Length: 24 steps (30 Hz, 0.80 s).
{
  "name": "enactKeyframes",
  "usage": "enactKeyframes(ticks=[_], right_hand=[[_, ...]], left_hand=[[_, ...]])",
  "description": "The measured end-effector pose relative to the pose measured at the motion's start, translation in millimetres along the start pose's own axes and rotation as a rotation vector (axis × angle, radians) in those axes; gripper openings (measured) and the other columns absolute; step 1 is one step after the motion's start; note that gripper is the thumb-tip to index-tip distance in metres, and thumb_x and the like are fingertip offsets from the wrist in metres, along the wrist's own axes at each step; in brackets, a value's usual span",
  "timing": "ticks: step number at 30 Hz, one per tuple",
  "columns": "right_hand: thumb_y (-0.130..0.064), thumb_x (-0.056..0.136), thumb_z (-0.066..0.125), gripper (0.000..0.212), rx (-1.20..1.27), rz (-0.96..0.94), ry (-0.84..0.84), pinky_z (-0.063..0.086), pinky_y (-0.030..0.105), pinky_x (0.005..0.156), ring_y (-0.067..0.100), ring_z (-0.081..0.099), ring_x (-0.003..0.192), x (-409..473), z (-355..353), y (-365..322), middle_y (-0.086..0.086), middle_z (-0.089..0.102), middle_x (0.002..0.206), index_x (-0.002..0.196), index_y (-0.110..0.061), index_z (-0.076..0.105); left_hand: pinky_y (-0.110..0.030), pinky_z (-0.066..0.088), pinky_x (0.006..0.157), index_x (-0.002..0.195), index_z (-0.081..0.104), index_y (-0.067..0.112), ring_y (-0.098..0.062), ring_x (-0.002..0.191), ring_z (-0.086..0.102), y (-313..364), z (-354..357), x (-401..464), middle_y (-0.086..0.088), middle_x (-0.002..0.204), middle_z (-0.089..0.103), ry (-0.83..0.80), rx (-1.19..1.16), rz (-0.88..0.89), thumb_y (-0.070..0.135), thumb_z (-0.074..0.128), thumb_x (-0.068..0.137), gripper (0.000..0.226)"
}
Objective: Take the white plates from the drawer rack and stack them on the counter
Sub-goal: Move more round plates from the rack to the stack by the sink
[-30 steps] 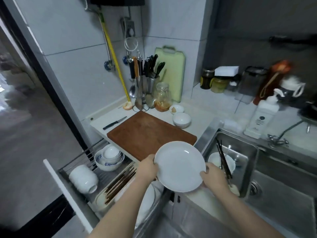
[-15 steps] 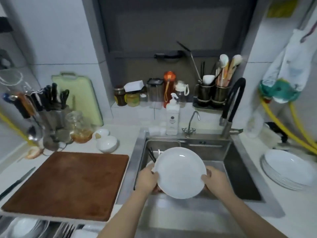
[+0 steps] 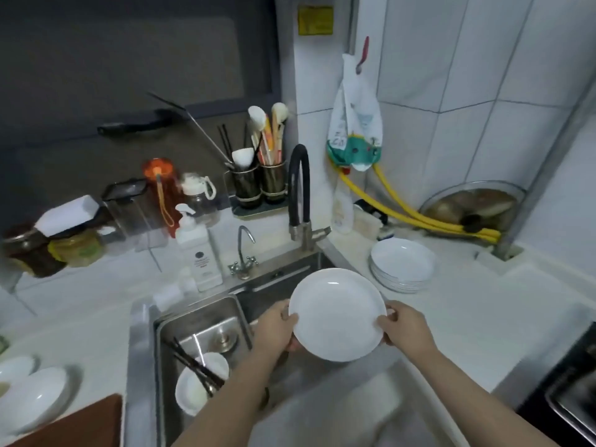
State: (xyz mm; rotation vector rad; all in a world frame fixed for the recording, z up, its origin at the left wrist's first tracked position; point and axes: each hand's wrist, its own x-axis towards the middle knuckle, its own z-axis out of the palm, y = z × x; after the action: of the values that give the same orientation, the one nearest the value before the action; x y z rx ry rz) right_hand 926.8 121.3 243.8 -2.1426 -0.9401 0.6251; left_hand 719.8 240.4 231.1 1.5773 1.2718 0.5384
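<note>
White plate [image 3: 337,314] held level over the sink [image 3: 206,321], one hand each side. Left hand [image 3: 274,329] and right hand [image 3: 407,327]: fingers curled under the rim, thumbs on top, pinching opposite edges; likely a two-hand grip to keep it flat for stacking. Plate stack [image 3: 402,264] sits on the bench [image 3: 467,304] right of the sink, just beyond the held plate, not touching. Stack count: roughly five or six, rims too blurred to be sure. One plate in hand. In the sink: one bowl [image 3: 200,382] with dark chopsticks [image 3: 193,362]. Two small white dishes [image 3: 29,391] left of the sink.
</note>
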Motion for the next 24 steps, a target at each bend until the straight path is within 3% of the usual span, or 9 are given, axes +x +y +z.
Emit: enactKeyframes(ticks=[4, 7, 13, 18, 21, 24], right_hand=[[-0.01, 0.08, 0.057, 0.022, 0.073, 0.079, 0.062, 0.055, 0.03, 0.063, 0.009, 0.065, 0.046, 16, -32, 22, 0.004, 0.069, 0.06, 0.097, -0.019, 0.067], [-0.011, 0.081, 0.057, 0.022, 0.089, 0.103, 0.108, 0.055, 0.031, 0.064, 0.013, 0.068, 0.052, 39, -55, 37, 0.005, 0.072, 0.063, 0.097, -0.021, 0.068], [-0.014, 0.08, 0.056, 0.021, 0.125, 0.126, 0.136, 0.056, 0.035, 0.072, 0.017, 0.066, 0.057, 96, -89, 57, 0.0, 0.071, 0.062, 0.092, -0.025, 0.069], [-0.015, 0.082, 0.056, 0.023, 0.125, 0.13, 0.148, 0.052, 0.029, 0.066, 0.023, 0.068, 0.07, 156, -114, 72, 0.005, 0.073, 0.078, 0.099, -0.023, 0.069], [-0.013, 0.083, 0.054, 0.023, 0.135, 0.13, 0.153, 0.055, 0.034, 0.074, 0.027, 0.068, 0.077, 187, -122, 79, 0.006, 0.073, 0.082, 0.099, -0.019, 0.07], [-0.011, 0.084, 0.054, 0.022, 0.136, 0.138, 0.144, 0.056, 0.034, 0.071, 0.024, 0.068, 0.067, 214, -127, 88, 0.005, 0.072, 0.075, 0.096, -0.019, 0.069]], left_hand=[[-0.035, 0.055, 0.05, 0.122, 0.058, 0.015, -0.023, 0.051, 0.06, 23, 43, 29, -0.004, 0.077, 0.066, -0.05, -0.002, 0.009, 0.01, 0.05, 0.093, 0.03], [-0.04, 0.059, 0.061, 0.119, 0.058, 0.019, -0.025, 0.063, 0.063, 44, 75, 51, -0.003, 0.082, 0.065, -0.095, -0.003, 0.009, 0.013, 0.049, 0.094, 0.027], [-0.018, 0.049, 0.039, 0.124, 0.055, 0.015, -0.014, 0.06, 0.061, 83, 123, 94, 0.004, 0.082, 0.058, -0.088, -0.004, -0.031, 0.012, 0.049, 0.095, 0.03], [-0.025, 0.056, 0.048, 0.12, 0.055, 0.011, -0.018, 0.063, 0.065, 110, 162, 140, -0.003, 0.089, 0.058, -0.043, 0.08, -0.024, 0.017, 0.05, 0.095, 0.025], [-0.037, 0.062, 0.065, 0.117, 0.056, 0.012, -0.026, 0.073, 0.069, 121, 181, 164, -0.008, 0.095, 0.062, -0.027, 0.082, -0.041, 0.018, 0.049, 0.095, 0.024], [-0.035, 0.062, 0.061, 0.117, 0.057, 0.015, -0.027, 0.079, 0.07, 128, 197, 184, -0.011, 0.102, 0.065, -0.025, 0.089, -0.05, 0.018, 0.046, 0.095, 0.024]])
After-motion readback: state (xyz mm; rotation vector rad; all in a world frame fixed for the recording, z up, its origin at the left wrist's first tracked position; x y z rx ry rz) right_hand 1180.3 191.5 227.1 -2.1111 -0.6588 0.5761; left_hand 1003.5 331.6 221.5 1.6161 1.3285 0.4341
